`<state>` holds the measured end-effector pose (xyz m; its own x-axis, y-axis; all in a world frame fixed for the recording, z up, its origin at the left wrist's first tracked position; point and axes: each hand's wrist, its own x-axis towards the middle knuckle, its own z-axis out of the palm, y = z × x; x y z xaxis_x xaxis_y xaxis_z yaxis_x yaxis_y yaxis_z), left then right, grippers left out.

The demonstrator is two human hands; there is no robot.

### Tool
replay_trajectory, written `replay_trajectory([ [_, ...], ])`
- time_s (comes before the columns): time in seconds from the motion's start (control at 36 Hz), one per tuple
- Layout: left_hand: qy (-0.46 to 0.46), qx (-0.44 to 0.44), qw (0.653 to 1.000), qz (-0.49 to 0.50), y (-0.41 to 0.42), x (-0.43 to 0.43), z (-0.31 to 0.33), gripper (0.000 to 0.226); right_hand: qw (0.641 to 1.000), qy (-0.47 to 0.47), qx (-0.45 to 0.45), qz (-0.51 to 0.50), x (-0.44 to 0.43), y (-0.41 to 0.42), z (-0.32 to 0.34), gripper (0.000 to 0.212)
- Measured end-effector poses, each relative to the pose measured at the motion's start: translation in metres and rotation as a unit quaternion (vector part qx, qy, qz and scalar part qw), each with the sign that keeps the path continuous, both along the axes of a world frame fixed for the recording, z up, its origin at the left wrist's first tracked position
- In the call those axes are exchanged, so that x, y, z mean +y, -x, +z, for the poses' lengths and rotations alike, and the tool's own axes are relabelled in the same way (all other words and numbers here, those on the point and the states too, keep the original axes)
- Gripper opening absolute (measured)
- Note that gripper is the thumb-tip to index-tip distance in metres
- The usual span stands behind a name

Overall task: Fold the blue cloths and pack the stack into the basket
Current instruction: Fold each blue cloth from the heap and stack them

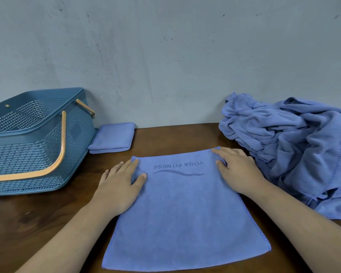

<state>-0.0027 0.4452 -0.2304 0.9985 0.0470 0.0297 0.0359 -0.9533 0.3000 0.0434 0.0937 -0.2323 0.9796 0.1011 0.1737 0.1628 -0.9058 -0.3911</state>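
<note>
A flat blue microfibre cloth (185,213) lies spread on the brown wooden table (37,223), near centre. The left hand (119,186) and right hand (238,172) press its far corners with straight fingers. A folded blue cloth (112,137) lies just beside the blue perforated plastic basket (28,152) at far left. A crumpled blue cloth pile (293,144) sits on the right.

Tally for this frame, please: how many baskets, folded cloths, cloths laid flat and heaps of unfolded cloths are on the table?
Basket: 1
Folded cloth: 1
Cloth laid flat: 1
Heap of unfolded cloths: 1 (the number of cloths in it cannot be told)
Total: 4
</note>
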Motion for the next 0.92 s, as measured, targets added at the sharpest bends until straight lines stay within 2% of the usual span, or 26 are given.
replay_trajectory([
  [0.11,0.018,-0.02,1.0,0.0,0.0,0.0,-0.001,0.07,0.999,-0.007,-0.021,-0.023,-0.006,0.0,-0.001,0.049],
  [0.19,0.048,-0.084,0.995,0.005,0.0,0.003,0.002,0.066,0.994,-0.033,-0.102,-0.002,-0.008,0.006,0.006,0.047],
  [0.28,0.048,-0.156,0.985,-0.064,0.006,-0.001,0.012,0.062,0.98,-0.084,-0.109,0.145,0.007,0.023,0.021,0.041],
  [0.33,0.033,-0.13,0.98,-0.148,0.014,-0.011,0.015,0.067,0.963,-0.015,-0.064,0.263,0.023,0.036,0.021,0.048],
  [0.39,0.0,-0.06,0.977,-0.207,0.022,-0.022,0.012,0.071,0.948,0.077,-0.005,0.308,0.035,0.042,0.014,0.059],
  [0.44,-0.028,0.003,0.976,-0.218,0.025,-0.026,0.007,0.073,0.95,0.114,0.053,0.284,0.035,0.042,0.012,0.066],
  [0.56,-0.043,0.055,0.982,-0.174,0.022,-0.017,0.01,0.077,0.971,0.129,0.082,0.184,0.014,0.029,0.014,0.076],
  [0.67,-0.04,0.067,0.988,-0.13,0.017,-0.008,0.011,0.079,0.981,0.097,0.11,0.124,-0.002,0.017,0.012,0.079],
  [0.92,-0.029,0.07,0.995,-0.065,0.004,0.011,0.01,0.087,0.984,0.091,0.119,0.098,-0.002,0.014,0.011,0.08],
])
